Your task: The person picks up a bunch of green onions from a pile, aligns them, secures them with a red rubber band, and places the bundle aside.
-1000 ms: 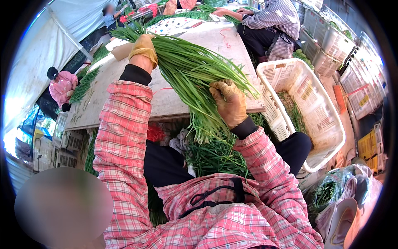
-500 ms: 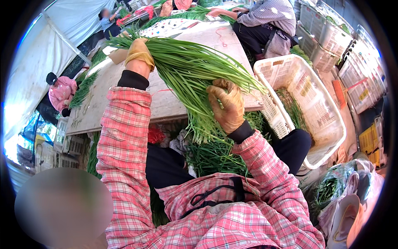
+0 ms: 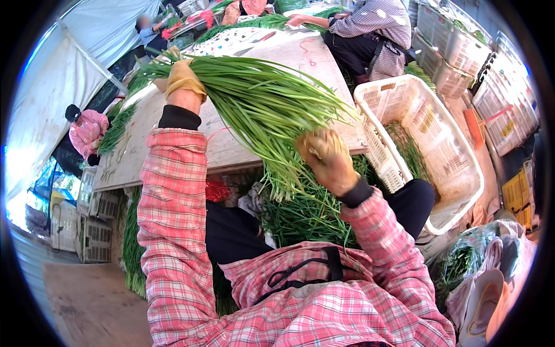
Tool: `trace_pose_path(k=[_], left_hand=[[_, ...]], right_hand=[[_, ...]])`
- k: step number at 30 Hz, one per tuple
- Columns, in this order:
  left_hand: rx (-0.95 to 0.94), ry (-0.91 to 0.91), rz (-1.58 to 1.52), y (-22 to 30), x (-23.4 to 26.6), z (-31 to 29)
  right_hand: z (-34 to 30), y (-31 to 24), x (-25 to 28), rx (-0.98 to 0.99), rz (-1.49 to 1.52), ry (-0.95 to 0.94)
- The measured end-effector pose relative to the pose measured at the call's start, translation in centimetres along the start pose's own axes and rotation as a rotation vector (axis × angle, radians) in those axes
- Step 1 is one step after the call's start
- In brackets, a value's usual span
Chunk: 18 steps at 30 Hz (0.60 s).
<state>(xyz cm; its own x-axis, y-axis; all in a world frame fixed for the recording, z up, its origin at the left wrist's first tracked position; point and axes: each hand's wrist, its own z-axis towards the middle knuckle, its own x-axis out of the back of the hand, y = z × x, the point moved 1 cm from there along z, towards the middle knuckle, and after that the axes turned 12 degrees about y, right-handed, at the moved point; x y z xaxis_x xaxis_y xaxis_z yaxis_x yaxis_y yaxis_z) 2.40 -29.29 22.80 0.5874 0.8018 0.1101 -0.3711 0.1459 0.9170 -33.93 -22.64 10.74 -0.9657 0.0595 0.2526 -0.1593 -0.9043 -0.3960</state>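
Observation:
My left hand (image 3: pixel 185 84), in a tan glove, is closed around a thick bunch of garlic chives (image 3: pixel 260 95). The bunch lies slanted over the wooden table, its loose ends fanning right and down toward me. At the lower right of the bunch is my gloved right hand (image 3: pixel 329 162), its fingers curled but smeared by motion. Whether it grips any strands I cannot make out. Below the table edge, a heap of more chives (image 3: pixel 306 220) lies between my knees.
A white plastic crate (image 3: pixel 451 168) with some chives inside stands right of the table (image 3: pixel 139 156). Stacked crates (image 3: pixel 451 46) line the far right. Co-workers sit around the table, one in a checked top (image 3: pixel 381 29). Bags (image 3: pixel 474 248) lie at lower right.
My right hand has moved down and right, away from the bunch's middle. My left hand has shifted slightly left with the bunch. A blurred round shape at lower left is gone; a brown board shows there.

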Motion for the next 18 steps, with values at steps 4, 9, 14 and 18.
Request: trace_pose_path(k=[4, 9, 14, 18], left_hand=[[0.425, 0.162, -0.457, 1.5, 1.0, -0.3], [0.372, 0.106, -0.493, 1.4, 3.2, -0.3], [0.348, 0.088, -0.472, 1.8, 1.6, -1.7], [0.383, 0.066, -0.571, 1.9, 1.6, -1.6]], right_hand=[[-6.5, 2.1, 4.2, -0.091, -0.297, -0.837], [-6.8, 1.3, 6.2, -0.367, -0.263, -0.621], [-2.1, 0.6, 1.4, -0.239, -0.321, -0.029], [-0.8, 1.4, -1.5, -0.242, -0.395, -0.139]])
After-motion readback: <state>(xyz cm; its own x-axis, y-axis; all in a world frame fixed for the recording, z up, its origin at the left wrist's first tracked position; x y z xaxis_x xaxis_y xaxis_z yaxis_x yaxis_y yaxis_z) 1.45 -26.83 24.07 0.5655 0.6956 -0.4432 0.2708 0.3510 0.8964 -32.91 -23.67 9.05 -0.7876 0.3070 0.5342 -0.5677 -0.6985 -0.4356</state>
